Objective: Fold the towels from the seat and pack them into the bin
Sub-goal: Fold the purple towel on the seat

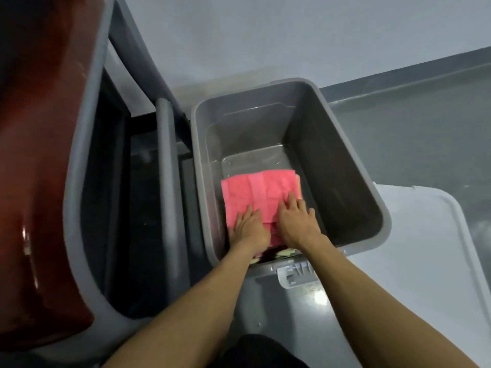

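A folded pink towel (259, 192) lies flat inside the grey plastic bin (353, 166), on top of other folded cloth whose pale edge shows at its right and near sides. My left hand (249, 227) presses flat on the towel's near left part with straight fingers. Beside it, my right hand (299, 219) lies flat on the near right part, fingers spread. Both forearms reach down over the bin's near rim. The far half of the bin floor is bare.
A seat with a dark red cushion (39, 168) and a grey frame (87, 128) stands to the left of the bin. The bin's pale lid (425, 248) lies on the floor at right. A grey wall rises behind.
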Action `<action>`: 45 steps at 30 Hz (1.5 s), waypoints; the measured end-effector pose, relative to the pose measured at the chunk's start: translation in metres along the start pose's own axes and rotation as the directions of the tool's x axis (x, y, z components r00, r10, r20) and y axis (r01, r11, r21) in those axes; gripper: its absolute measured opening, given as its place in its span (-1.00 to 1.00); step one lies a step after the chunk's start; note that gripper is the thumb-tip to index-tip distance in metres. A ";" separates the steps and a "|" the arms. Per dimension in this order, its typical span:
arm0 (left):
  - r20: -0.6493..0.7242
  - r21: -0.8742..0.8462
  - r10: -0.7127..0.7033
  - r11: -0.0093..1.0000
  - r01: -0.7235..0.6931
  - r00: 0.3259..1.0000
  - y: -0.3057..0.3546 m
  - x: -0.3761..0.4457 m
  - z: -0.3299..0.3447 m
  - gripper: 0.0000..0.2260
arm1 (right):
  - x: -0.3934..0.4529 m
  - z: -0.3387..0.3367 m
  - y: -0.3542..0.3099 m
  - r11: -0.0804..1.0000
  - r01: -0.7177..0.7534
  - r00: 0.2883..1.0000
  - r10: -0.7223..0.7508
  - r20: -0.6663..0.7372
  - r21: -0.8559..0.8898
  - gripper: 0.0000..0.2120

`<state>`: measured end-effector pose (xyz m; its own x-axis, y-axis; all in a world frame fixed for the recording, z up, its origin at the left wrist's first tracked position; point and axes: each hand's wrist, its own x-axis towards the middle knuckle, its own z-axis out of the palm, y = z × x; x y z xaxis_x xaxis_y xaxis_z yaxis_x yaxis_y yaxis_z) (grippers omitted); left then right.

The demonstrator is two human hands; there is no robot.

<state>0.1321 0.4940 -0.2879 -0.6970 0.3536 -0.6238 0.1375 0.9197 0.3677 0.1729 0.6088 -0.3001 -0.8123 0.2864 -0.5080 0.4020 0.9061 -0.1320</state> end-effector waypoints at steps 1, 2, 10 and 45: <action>0.024 0.000 0.006 1.000 -0.006 1.000 0.001 0.000 0.001 -0.42 | -0.001 0.002 0.002 1.000 -0.013 1.000 0.013 0.014 0.013 -0.39; 0.035 -0.001 0.007 1.000 -0.007 0.999 0.003 -0.001 -0.001 -0.42 | -0.002 0.002 0.004 0.999 -0.018 1.000 0.017 0.022 0.039 -0.39; -0.110 -0.061 -0.022 0.998 0.016 0.994 0.017 -0.040 -0.040 -0.46 | -0.036 -0.054 0.000 0.976 0.090 0.988 -0.063 -0.139 0.199 -0.57; -0.562 -0.361 -0.281 0.930 0.075 0.778 -0.347 -0.288 -0.233 -0.82 | -0.156 -0.071 -0.453 0.719 0.647 0.760 -0.637 -0.132 0.254 -0.56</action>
<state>0.1213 0.0338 -0.0754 -0.9765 -0.0792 -0.2006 -0.1782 0.8201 0.5438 0.0874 0.1757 -0.1011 -0.9290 -0.3181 -0.1892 -0.1291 0.7575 -0.6399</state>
